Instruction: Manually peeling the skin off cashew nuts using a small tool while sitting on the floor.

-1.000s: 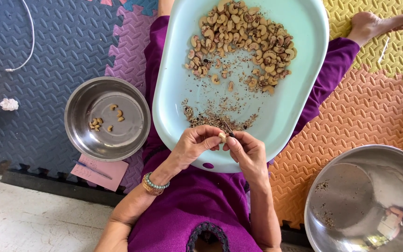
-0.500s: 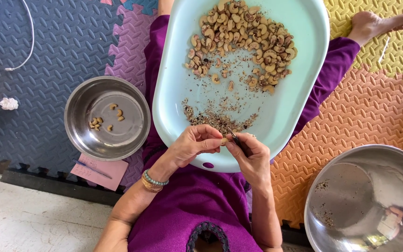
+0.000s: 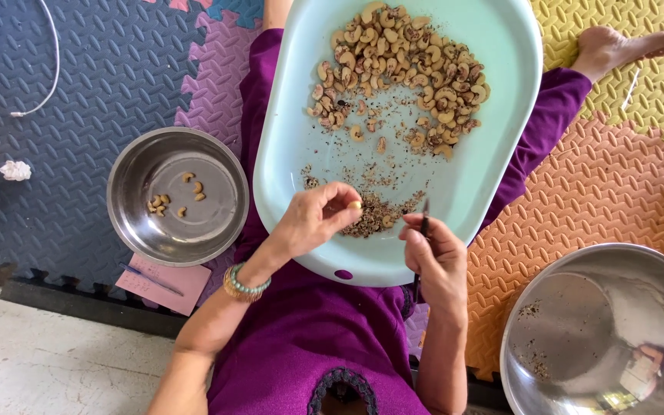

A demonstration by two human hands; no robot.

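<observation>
While the pale blue oval plastic tray (image 3: 301,146) rests on the lap, it serves as landmark for everything else. Left hand (image 3: 318,219) sits over the tray's near-left rim, fingertips pinched on one pale peeled cashew kernel (image 3: 355,205); kernel too small to read its long axis. Right hand (image 3: 437,257) is at the tray's near-right rim, closed around a thin dark-handled peeling tool (image 3: 424,225), tip pointing up toward the tray's far end. Hands are apart, with a heap of brown skin scraps (image 3: 370,219) on the tray floor between them.

Small steel bowl (image 3: 177,196) lies just left of the tray, a few peeled kernels inside; it lies left of the held kernel, the left hand is nearer, and nothing lies between. Pile of unpeeled cashews (image 3: 401,73) fills the tray's far end, well apart from both hands. Large steel bowl (image 3: 605,330) sits near-right of the tray, only specks in it. Pink paper with a pen (image 3: 164,282) lies near the small bowl's near side.
</observation>
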